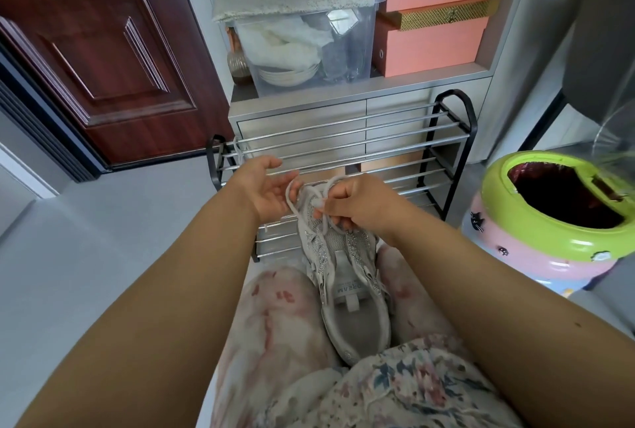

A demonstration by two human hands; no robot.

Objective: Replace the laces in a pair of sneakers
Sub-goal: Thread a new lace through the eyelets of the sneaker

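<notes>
A grey sneaker [347,276] with glittery trim lies between my knees, toe pointing away, tongue label facing me. A pale grey lace [292,202] loops up from its front eyelets. My right hand [357,202] is above the toe with fingers curled, pinching the lace strands. My left hand [266,192] is palm-up just left of the toe, fingers relaxed, and a loop of the lace runs across its fingers. Another white lace [237,150] hangs knotted on the rack's left end.
A metal shoe rack [343,153] with black side frames stands right in front of my knees. A green-rimmed pink bin [549,218] sits to the right. Behind are grey drawers, a clear storage box [302,50], pink boxes [436,15] and a brown door [103,50].
</notes>
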